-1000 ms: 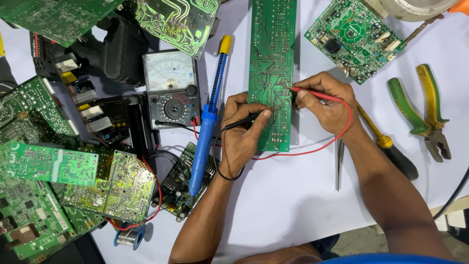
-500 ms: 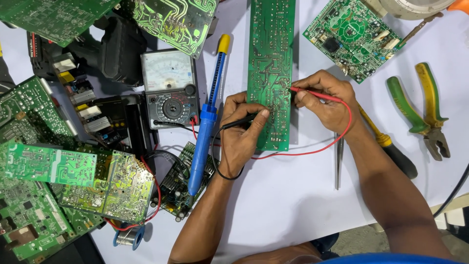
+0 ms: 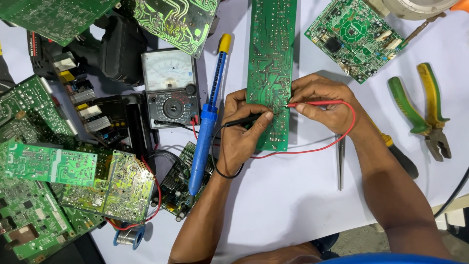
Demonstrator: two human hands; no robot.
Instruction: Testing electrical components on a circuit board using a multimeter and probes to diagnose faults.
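The left hand point(image 3: 242, 134) was closed around a black probe point(image 3: 243, 121) and the right hand point(image 3: 325, 102) pinched a red probe point(image 3: 312, 103). Both tips seemed to touch the long green circuit board point(image 3: 271, 54) lying on the white worktop point(image 3: 293, 205), beside an analog multimeter point(image 3: 171, 88).

Head camera looks straight down, close over the white table point(image 3: 293, 205); single view.

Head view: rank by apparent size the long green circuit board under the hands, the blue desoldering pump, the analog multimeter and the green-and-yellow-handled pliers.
1. Long green circuit board, largest, running off the top edge.
2. Blue desoldering pump with yellow cap: long but slim.
3. Analog multimeter with white dial face: shorter than the pump but wider, so ranks 2 and 3 are unsure.
4. Green-and-yellow-handled pliers.
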